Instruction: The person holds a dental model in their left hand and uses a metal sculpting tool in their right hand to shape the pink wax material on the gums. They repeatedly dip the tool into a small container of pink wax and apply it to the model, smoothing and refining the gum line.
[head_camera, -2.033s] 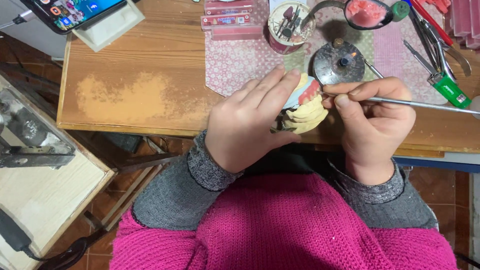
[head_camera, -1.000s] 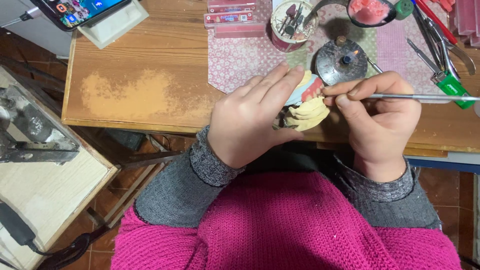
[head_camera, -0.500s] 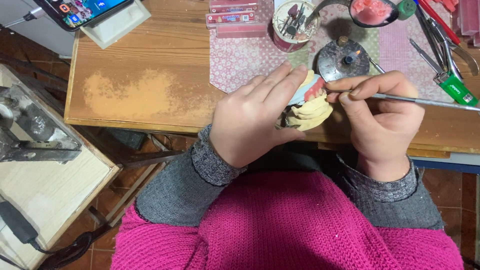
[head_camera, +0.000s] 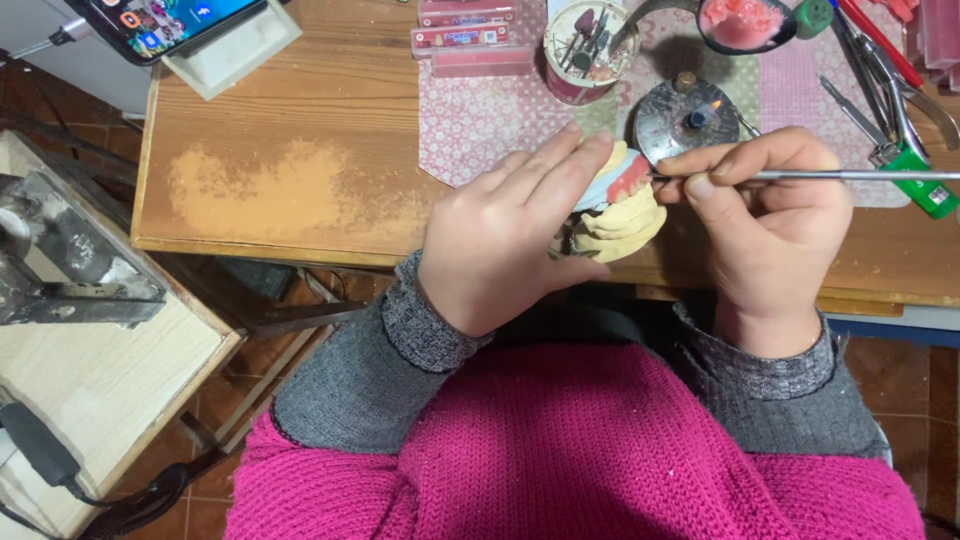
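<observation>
We work a dental cast over the bench edge.

Our left hand (head_camera: 500, 245) has its grip closed around the yellow plaster cast (head_camera: 622, 218) with pink wax; our right hand (head_camera: 765, 215) pinches a thin metal tool (head_camera: 850, 176), its tip touching the wax, near a small burner (head_camera: 688, 118) on the wooden bench (head_camera: 280, 150).

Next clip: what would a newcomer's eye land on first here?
Centre frame, the left hand cradles a pale yellow dental cast with pink wax, while the right hand holds a thin metal tool against it. Just behind, on the wooden table, a small burner shows a tiny flame. The bright pink sweater fills the bottom.
</observation>
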